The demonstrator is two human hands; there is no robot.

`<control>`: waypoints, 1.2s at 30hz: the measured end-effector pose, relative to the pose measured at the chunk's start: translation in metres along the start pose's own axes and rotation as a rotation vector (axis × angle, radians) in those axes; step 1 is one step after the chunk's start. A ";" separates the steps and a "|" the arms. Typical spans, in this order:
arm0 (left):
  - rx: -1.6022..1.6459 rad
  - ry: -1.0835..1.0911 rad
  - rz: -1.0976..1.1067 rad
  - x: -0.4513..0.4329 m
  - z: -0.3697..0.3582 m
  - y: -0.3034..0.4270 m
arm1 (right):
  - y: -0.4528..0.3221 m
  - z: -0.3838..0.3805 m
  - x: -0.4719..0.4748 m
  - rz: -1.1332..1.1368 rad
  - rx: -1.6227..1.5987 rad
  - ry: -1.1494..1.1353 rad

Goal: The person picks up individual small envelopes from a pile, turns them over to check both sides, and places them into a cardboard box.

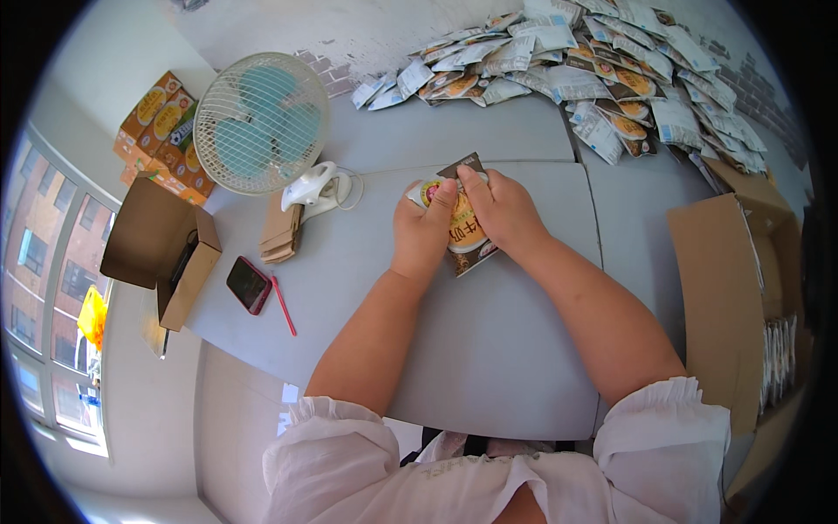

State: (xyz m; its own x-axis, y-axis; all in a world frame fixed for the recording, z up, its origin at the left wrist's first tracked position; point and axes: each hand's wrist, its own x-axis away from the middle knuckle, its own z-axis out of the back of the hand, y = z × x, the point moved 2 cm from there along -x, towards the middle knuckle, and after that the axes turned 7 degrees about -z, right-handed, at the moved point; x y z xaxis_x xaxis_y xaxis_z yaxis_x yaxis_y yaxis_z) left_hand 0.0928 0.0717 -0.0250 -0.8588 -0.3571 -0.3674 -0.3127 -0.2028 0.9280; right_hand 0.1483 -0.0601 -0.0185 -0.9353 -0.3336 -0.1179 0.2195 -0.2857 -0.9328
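Note:
Both my hands grip one printed food packet point(463, 226), brown and white with an orange picture and writing on its face. It is held tilted above the grey table point(497, 354). My left hand point(424, 226) has its thumb pressed on the packet's left face. On the upper right part lie the thumb and fingers of my right hand point(501, 206). A dark corner of the packet pokes out above the fingers, and another corner points down below them. The fingers behind the packet are hidden.
A large heap of similar packets point(550, 85) lies along the wall. At right stands an open cardboard box point(713, 314) with packets upright inside. Left are a clip fan point(262, 124), folded cardboard point(281, 232), a phone point(249, 285), a red pen point(283, 306), a small open box point(190, 281) and orange cartons point(163, 134).

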 end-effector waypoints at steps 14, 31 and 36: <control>0.316 -0.062 0.198 0.005 0.001 0.008 | -0.006 -0.006 0.009 0.140 -0.018 0.091; 0.785 0.261 0.135 -0.004 0.008 0.003 | 0.012 -0.014 -0.011 -0.221 -0.816 -0.421; 0.739 -0.005 0.173 -0.004 0.000 0.018 | 0.017 0.003 -0.015 -0.227 -0.778 -0.297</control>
State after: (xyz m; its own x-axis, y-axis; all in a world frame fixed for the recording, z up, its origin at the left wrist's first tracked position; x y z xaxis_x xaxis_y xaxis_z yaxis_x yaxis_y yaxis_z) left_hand 0.0904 0.0698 -0.0072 -0.9216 -0.3236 -0.2142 -0.3624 0.5204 0.7732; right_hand 0.1672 -0.0630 -0.0316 -0.7982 -0.5952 0.0926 -0.3183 0.2862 -0.9038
